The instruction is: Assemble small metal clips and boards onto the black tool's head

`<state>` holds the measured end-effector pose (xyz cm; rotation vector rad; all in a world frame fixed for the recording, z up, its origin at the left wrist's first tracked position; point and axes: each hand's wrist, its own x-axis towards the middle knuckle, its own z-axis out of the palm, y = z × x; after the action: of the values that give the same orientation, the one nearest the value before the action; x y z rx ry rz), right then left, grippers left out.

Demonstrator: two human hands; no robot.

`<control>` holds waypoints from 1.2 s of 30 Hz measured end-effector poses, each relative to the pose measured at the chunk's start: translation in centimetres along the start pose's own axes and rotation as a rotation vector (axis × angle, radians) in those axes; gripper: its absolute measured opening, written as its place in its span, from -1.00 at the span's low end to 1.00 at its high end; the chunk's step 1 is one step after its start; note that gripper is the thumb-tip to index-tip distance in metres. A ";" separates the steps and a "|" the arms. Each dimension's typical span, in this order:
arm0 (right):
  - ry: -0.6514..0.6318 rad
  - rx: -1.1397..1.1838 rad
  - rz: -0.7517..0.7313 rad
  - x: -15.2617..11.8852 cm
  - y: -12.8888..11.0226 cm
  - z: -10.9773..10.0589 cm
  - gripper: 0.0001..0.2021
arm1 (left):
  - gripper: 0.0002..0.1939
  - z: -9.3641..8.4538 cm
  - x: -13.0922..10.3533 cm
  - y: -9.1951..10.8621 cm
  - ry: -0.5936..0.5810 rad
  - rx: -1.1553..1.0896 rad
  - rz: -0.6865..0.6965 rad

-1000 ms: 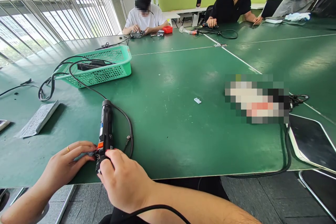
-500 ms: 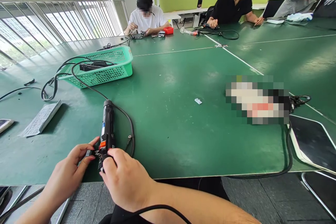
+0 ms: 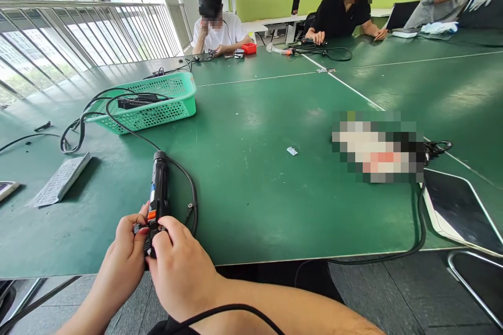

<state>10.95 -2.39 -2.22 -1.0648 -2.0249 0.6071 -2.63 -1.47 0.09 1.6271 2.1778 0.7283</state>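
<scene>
Green table point(image 3: 275, 209), electric screwdriver point(image 3: 158, 188) lengthwise, cord-end away

The tool point(image 3: 158, 188) is black with an orange band, lying on the green table's near edge. Its black cord point(image 3: 184, 178) loops from the far end.

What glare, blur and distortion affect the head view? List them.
Head view: window daylight glares pale across the far left of the green table; a pixelated block hides one item; wide-angle bending curves the railing; both the left hand and right hand on the black tool look sharp.
</scene>
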 end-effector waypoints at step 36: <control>-0.082 0.206 0.424 2.5 15.4 -20.2 -0.90 | -0.86 9.4 0.5 12.9 -0.396 -0.361 0.297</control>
<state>33.51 9.27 0.36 -1.3693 -1.7627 1.0675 12.41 3.73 -0.14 1.7373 1.4575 0.7492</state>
